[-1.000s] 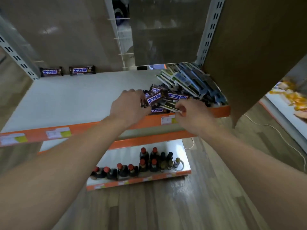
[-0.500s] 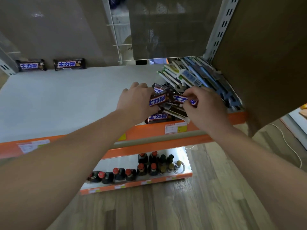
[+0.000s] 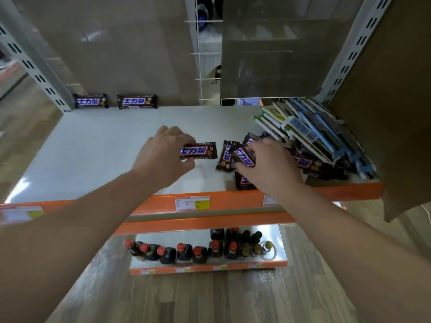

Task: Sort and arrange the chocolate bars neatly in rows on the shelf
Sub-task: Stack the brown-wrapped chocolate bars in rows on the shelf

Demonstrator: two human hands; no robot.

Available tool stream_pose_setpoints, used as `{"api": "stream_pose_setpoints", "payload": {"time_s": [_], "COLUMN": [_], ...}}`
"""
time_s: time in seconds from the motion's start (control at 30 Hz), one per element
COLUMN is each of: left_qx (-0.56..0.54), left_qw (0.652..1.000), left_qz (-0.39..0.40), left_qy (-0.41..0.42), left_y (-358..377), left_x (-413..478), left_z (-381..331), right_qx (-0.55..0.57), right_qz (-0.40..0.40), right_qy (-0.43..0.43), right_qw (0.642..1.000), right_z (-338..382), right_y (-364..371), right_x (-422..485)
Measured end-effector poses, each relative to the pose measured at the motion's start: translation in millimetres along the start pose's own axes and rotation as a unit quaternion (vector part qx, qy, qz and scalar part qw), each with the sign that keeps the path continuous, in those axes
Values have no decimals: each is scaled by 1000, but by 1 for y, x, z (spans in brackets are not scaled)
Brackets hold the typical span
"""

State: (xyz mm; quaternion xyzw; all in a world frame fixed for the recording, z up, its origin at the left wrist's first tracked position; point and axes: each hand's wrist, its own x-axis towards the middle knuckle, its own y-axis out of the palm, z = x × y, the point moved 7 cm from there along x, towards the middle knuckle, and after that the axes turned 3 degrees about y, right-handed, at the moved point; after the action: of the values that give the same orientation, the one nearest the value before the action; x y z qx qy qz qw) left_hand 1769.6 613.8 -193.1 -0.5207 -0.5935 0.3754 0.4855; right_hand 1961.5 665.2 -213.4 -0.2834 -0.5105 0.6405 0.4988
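Sorting step in hand. Just behind the orange front lip point(image 3: 233, 201) of the white shelf point(image 3: 93, 155), your left hand point(image 3: 163, 155) pinches one brown-wrapped chocolate bar point(image 3: 199, 150). Your right hand point(image 3: 268, 166) curls round another bar point(image 3: 243, 157) at the edge of the heap point(image 3: 310, 165). Open shelf lies leftward. Judged next placement: beside the two bars point(image 3: 137, 101) at the back wall.

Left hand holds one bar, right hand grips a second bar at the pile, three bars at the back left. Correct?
No. The head view shows two back bars, not three. The rest holds: the left hand holds one bar, the right hand grips a second bar at the pile.
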Motion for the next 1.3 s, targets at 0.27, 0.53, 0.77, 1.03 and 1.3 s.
{"api": "stream_pose_setpoints", "payload": {"time_s": [0.27,0.53,0.77,1.03,1.3], "left_qx": [-7,5,11,13,-5], "left_qw": [1000,998,997,995,990], "left_qz": [-22,-57,-72,-97,-121], "left_qy": [3,19,6,-29,-76], "left_y": [-15,-35,-49,-74,-81], "left_x": [-16,-34,-55,-83,-98], "left_z": [17,27,48,101,189], "right_qx": [-6,-13,3,15,15], "right_qz": [21,-43,-54,-59,-58], "right_qy": [61,-27,-69,-111,-149], "right_qw": [998,999,996,992,987], "right_z": [-3,25,53,110,176], "right_y": [5,-21,-29,-12,24], "right_x": [1,-11,-16,-3,25]}}
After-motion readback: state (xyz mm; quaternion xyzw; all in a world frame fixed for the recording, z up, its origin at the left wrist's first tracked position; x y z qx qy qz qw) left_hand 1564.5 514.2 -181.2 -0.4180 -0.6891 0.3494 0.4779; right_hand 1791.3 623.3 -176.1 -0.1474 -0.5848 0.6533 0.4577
